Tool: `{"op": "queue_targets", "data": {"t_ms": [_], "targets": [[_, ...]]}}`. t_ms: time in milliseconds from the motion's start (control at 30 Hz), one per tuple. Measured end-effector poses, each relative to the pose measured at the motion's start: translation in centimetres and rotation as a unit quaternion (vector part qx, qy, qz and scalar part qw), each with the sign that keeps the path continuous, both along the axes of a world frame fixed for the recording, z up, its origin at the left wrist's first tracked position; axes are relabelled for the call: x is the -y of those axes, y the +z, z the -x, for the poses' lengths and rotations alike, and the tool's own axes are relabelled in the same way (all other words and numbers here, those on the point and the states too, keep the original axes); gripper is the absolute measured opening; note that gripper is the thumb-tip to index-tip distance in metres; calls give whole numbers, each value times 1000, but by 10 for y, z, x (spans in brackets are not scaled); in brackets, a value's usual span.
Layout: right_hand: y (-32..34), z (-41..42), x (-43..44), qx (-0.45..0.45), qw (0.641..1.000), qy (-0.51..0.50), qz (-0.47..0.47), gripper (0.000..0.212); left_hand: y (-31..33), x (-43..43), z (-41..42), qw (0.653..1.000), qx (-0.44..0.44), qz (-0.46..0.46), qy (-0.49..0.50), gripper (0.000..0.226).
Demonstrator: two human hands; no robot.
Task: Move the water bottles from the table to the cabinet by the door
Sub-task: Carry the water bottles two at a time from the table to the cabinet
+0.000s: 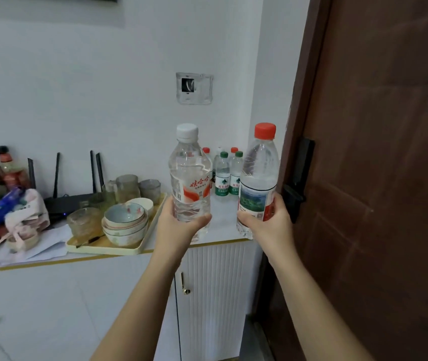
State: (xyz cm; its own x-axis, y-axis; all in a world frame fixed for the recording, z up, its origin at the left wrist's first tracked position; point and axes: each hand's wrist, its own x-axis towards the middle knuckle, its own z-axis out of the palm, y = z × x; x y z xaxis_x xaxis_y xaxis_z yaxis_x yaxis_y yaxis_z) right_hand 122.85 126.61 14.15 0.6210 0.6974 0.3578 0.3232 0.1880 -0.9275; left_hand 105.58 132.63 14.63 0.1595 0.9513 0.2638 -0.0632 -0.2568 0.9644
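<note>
Two water bottles upright above the white cabinet (207,256) top, white-capped bottle (190,178) gripped low by the left hand (179,222), red-capped bottle (258,178) gripped low by the right hand (270,222), smaller bottles (227,173) standing behind, brown door (377,178) just right.

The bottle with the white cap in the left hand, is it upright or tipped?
Upright. The white-capped bottle stands nearly vertical in the left hand, its cap on top.
</note>
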Motion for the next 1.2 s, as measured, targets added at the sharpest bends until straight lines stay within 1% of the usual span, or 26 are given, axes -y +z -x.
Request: {"op": "queue_targets", "data": {"t_ms": [233, 400, 500, 633, 833, 1033, 1200], "targets": [[-27, -11, -63, -21, 999, -6, 33, 66, -24, -61, -8, 999, -29, 26, -6, 59], [-47, -23, -106, -27, 998, 4, 64, 70, -46, -97, -22, 998, -36, 51, 14, 60], [-58, -34, -132, -27, 996, 18, 78, 65, -62, -121, -36, 996, -43, 67, 28, 64], [-77, -54, -174, -26, 994, 34, 96, 58, -84, -163, -59, 994, -63, 68, 62, 65], [-101, -87, -241, -26, 990, 70, 120, 55, -111, -225, -94, 986, -90, 94, 106, 66], [-133, -102, -283, -14, 984, 107, 142, 59, -133, -259, -115, 978, -117, 106, 133, 67], [-150, -105, -301, -11, 981, 117, 153, 62, -147, -272, -123, 973, -130, 124, 145, 65]]}}
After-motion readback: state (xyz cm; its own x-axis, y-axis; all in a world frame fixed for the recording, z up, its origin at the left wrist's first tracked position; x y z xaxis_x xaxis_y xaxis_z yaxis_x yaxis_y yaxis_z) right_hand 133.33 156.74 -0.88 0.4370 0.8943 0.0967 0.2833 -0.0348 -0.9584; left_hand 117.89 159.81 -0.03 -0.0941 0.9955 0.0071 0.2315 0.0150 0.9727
